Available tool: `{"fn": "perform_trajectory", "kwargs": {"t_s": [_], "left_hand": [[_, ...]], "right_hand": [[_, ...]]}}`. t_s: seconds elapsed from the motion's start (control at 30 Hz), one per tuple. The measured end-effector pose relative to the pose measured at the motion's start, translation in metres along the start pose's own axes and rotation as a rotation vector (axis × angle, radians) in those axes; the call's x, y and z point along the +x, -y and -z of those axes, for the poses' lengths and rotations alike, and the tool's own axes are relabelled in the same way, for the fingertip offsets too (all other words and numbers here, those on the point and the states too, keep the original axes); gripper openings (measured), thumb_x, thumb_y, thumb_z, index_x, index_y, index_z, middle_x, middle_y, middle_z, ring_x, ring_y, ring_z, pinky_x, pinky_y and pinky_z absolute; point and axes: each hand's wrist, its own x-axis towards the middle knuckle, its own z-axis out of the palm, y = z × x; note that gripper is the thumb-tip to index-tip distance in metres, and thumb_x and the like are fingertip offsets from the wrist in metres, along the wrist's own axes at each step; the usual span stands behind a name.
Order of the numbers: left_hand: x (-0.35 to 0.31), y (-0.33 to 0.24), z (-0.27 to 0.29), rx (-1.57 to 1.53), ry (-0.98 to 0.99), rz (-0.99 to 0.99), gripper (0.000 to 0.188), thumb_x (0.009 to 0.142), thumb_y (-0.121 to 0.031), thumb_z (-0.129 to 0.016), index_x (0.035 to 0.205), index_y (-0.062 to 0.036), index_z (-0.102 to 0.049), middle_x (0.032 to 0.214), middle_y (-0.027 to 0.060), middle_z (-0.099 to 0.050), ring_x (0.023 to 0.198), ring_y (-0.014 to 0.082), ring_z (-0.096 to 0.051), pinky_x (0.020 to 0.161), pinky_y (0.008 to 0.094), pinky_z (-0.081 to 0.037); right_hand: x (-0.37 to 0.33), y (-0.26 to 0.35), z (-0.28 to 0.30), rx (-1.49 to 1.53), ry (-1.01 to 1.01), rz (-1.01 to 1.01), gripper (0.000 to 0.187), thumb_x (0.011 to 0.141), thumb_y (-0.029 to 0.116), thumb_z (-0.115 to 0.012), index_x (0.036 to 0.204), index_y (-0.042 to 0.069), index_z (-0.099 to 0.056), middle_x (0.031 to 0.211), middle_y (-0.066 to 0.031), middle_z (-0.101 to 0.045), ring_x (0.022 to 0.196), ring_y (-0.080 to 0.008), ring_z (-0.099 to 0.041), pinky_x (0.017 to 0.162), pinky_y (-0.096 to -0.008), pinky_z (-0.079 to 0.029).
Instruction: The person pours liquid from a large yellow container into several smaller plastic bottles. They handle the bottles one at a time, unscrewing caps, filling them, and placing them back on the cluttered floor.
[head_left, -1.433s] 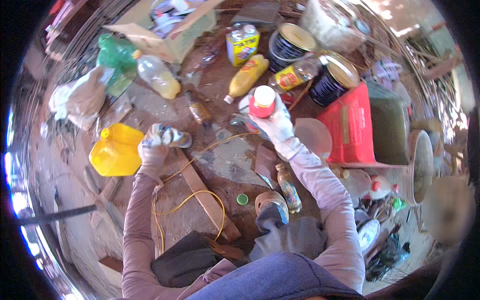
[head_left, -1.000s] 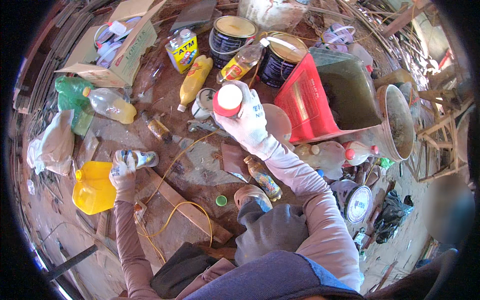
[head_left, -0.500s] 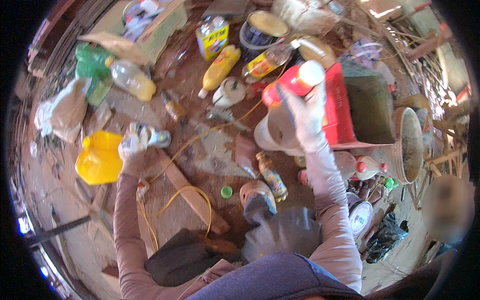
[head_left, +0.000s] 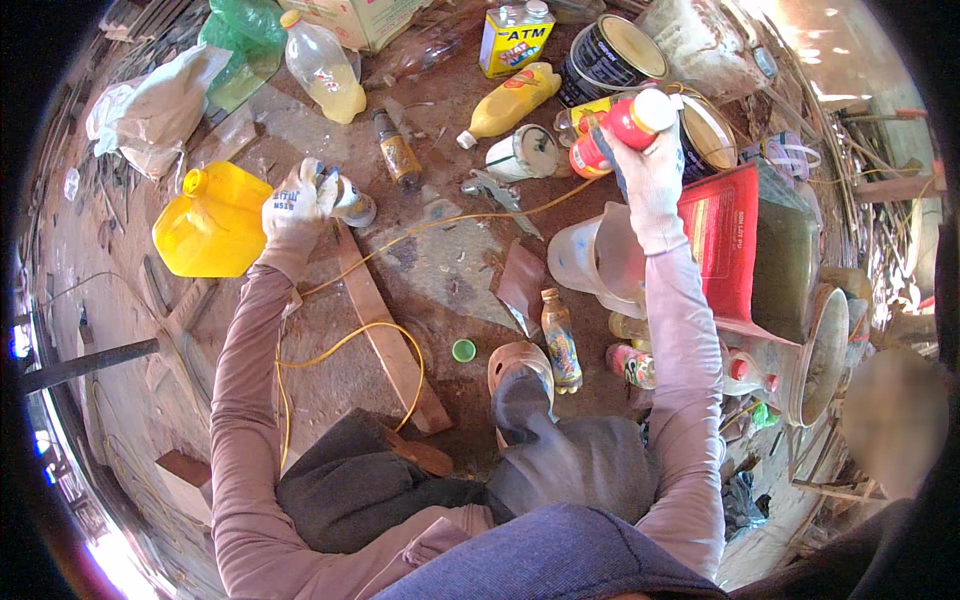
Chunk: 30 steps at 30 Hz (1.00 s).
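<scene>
In a white glove, my left hand is closed round a small pale cylindrical container, whose near end the fingers hide. A yellow jug lies just left of that hand. My right hand, also gloved, grips a red bottle with a white cap, held tilted with its cap up and to the right. Below the right wrist stands a white translucent bucket. A white tub and a yellow bottle lie left of the red bottle.
A red rectangular container stands right of my right forearm. Behind are a black paint bucket and a yellow tin. A yellow cord crosses the floor over a wooden plank. A small bottle lies by my foot.
My view has shifted, so the floor things sit differently in the picture. Both hands have moved up in the picture, still gripping the red bottle and the pale container.
</scene>
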Motion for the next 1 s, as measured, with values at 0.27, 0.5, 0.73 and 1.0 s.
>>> {"fn": "perform_trajectory", "kwargs": {"t_s": [0.27,0.5,0.73,1.0], "left_hand": [[-0.004,-0.012,0.007,-0.120,0.023,0.149,0.027,0.089,-0.038,-0.065,0.100,-0.0133,-0.059,0.094,0.0123,-0.067,0.082,0.0360,-0.066,0.067,0.0460,-0.053],[-0.006,-0.004,0.013,-0.095,0.077,0.120,0.024,0.093,-0.029,-0.059,0.110,-0.0116,-0.058,0.105,0.0130,-0.064,0.089,0.0369,-0.065,0.072,0.0443,-0.054],[-0.004,0.007,-0.018,-0.070,-0.079,-0.028,0.025,0.096,-0.035,-0.058,0.111,-0.0142,-0.059,0.095,0.0127,-0.068,0.078,0.0357,-0.068,0.065,0.0423,-0.054],[-0.008,0.021,0.005,0.146,0.023,-0.124,0.033,0.094,-0.040,-0.058,0.116,-0.0158,-0.060,0.105,0.0147,-0.068,0.094,0.0372,-0.066,0.077,0.0437,-0.054]], "right_hand": [[0.043,-0.032,0.006,-0.584,-0.020,0.002,0.068,0.068,0.037,-0.086,0.118,0.004,-0.052,0.101,-0.0169,-0.067,0.094,-0.0361,-0.066,0.082,-0.0451,-0.052],[0.021,-0.085,0.031,-0.635,0.172,-0.305,0.071,0.066,0.030,-0.087,0.123,0.003,-0.054,0.112,-0.0164,-0.068,0.100,-0.0319,-0.068,0.087,-0.0441,-0.052],[0.013,-0.209,0.093,-0.619,0.202,-0.547,0.053,0.080,0.047,-0.073,0.108,0.002,-0.066,0.112,-0.0241,-0.068,0.102,-0.0378,-0.066,0.087,-0.0450,-0.050],[-0.108,0.046,0.041,-0.674,0.614,-0.088,0.037,0.088,0.042,-0.068,0.098,0.006,-0.069,0.087,-0.0153,-0.070,0.083,-0.0329,-0.068,0.074,-0.0424,-0.053]]}}
